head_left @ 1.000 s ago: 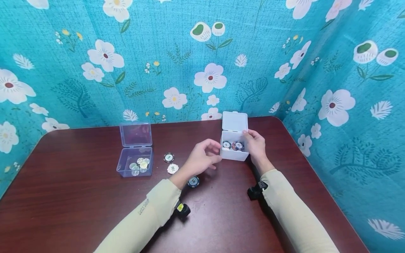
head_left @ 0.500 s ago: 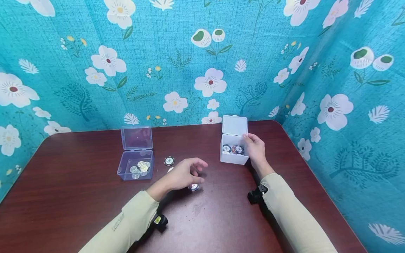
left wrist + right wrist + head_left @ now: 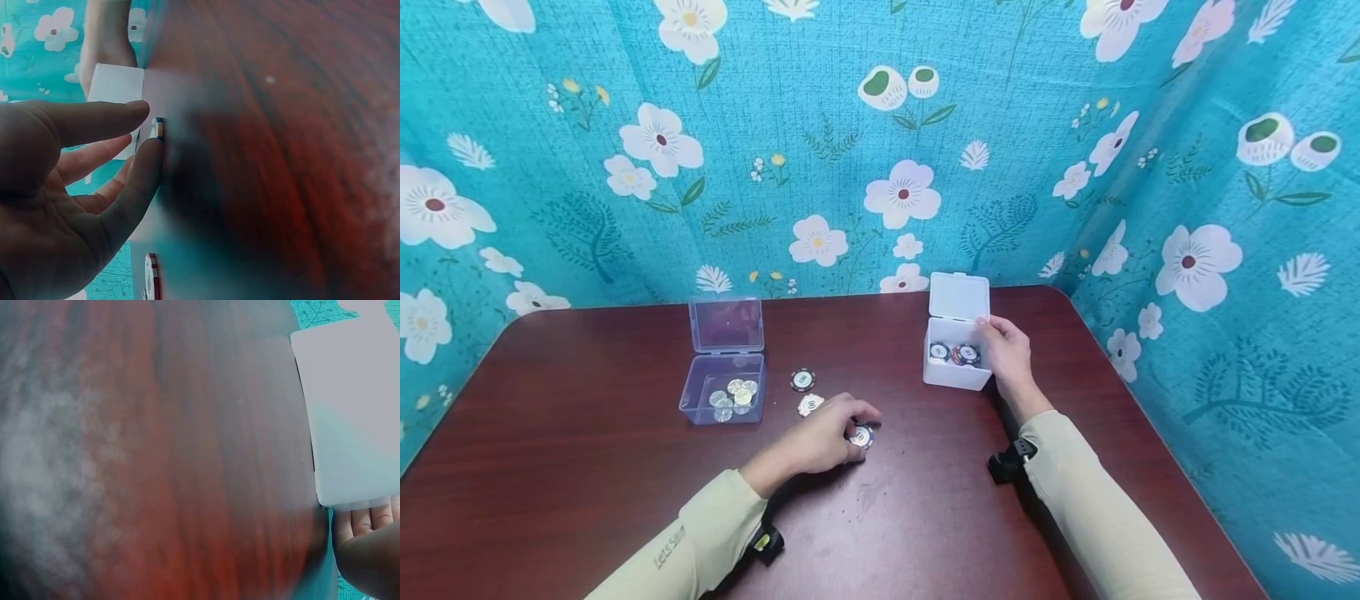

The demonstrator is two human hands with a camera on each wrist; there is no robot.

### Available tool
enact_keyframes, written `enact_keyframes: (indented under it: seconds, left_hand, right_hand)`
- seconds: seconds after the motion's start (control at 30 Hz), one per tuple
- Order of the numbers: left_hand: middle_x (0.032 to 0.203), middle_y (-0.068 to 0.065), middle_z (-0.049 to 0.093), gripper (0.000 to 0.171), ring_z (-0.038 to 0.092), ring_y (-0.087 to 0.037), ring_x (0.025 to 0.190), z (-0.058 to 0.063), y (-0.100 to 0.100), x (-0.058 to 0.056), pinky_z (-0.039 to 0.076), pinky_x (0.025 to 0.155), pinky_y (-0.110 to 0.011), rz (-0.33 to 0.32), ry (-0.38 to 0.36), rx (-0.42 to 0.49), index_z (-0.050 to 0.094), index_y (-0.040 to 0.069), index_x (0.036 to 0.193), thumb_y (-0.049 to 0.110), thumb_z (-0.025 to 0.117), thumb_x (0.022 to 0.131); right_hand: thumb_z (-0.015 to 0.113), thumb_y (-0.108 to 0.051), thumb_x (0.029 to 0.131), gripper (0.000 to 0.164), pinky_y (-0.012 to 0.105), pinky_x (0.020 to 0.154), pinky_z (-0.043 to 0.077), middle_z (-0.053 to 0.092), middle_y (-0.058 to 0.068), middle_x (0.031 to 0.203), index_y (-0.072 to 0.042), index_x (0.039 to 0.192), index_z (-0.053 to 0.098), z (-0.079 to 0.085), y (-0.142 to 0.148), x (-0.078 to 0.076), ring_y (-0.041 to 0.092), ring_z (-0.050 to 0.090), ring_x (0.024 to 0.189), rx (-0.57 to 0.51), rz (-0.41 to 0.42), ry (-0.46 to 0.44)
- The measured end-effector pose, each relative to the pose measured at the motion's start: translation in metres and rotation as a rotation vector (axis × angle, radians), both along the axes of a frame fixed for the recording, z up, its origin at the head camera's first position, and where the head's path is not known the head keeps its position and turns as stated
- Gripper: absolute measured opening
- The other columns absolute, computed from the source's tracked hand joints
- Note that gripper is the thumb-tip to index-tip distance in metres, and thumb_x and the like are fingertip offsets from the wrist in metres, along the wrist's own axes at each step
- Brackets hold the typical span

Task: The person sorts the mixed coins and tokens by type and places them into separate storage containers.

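Note:
On the table, a blue-edged poker chip (image 3: 862,437) lies between the thumb and forefinger of my left hand (image 3: 820,437). In the left wrist view a finger is right at the edge of this poker chip (image 3: 157,128), with the thumb a little apart from it. My right hand (image 3: 1009,354) grips the right wall of a white plastic box (image 3: 957,377), thumb at the rim and fingers outside. Several poker chips (image 3: 967,355) lie inside that box, whose lid (image 3: 959,296) stands raised. From the right wrist, the box (image 3: 350,419) shows with fingers under its lower edge.
A clear purple box (image 3: 688,392) holding several silver and gold-coloured coins (image 3: 733,398) stands at left, lid up. Between it and my left hand lie a black chip (image 3: 802,380) and a white chip (image 3: 810,405). A floral curtain (image 3: 820,167) hangs behind the table (image 3: 587,450).
My left hand has moved away from the white box, left and toward me, and come down around the blue-edged poker chip. My right hand stays on the box.

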State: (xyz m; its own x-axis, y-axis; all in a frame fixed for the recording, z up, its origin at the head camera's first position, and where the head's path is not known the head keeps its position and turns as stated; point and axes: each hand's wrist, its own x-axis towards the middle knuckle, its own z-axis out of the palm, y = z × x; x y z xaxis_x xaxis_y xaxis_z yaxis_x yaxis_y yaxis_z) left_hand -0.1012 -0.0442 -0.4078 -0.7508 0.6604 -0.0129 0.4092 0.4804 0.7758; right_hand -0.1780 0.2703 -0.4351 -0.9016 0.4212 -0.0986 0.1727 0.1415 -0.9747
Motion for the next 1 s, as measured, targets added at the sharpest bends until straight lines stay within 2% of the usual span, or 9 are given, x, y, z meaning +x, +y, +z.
enact_keyframes:
  seconds: [0.3,0.43,0.7,1.0]
  left_hand:
    - [0.103,-0.008,0.061,0.044,0.055,-0.019,0.089,-0.0064,-0.002,0.0015,0.048,0.079,-0.034,0.039,0.062,-0.056,0.07,0.002,0.117,-0.005,0.081,0.074]
    - [0.103,-0.008,0.061,0.045,0.056,-0.018,0.089,-0.0069,-0.004,0.0018,0.048,0.078,-0.033,0.047,0.09,-0.065,0.071,0.002,0.116,-0.006,0.08,0.074]
    - [0.1,-0.008,0.059,0.043,0.055,-0.017,0.087,-0.0074,-0.0075,0.0024,0.048,0.076,-0.03,0.055,0.081,-0.071,0.07,0.0,0.117,-0.005,0.079,0.076]
    - [0.095,-0.005,0.057,0.038,0.052,-0.015,0.083,-0.0101,-0.0081,0.0019,0.045,0.073,-0.028,0.064,0.108,-0.09,0.072,0.0,0.114,-0.001,0.081,0.077]
  right_hand:
    - [0.057,-0.031,0.103,0.043,0.043,0.104,0.041,0.06,0.02,0.13,0.0,0.133,0.061,0.0007,-0.0008,0.0007,0.028,0.053,0.115,-0.007,0.005,-0.006]
    - [0.057,-0.029,0.104,0.042,0.041,0.103,0.041,0.06,0.02,0.129,0.0,0.133,0.061,0.0009,-0.0006,-0.0003,0.029,0.054,0.114,-0.014,0.002,0.006]
    - [0.056,-0.03,0.104,0.042,0.039,0.101,0.041,0.061,0.019,0.128,0.0,0.133,0.06,0.0005,-0.0004,-0.001,0.026,0.054,0.112,-0.005,0.007,0.0]
    - [0.057,-0.031,0.103,0.042,0.041,0.101,0.041,0.061,0.019,0.128,-0.001,0.132,0.062,-0.0002,-0.0003,-0.0008,0.028,0.054,0.113,0.001,0.003,-0.006]
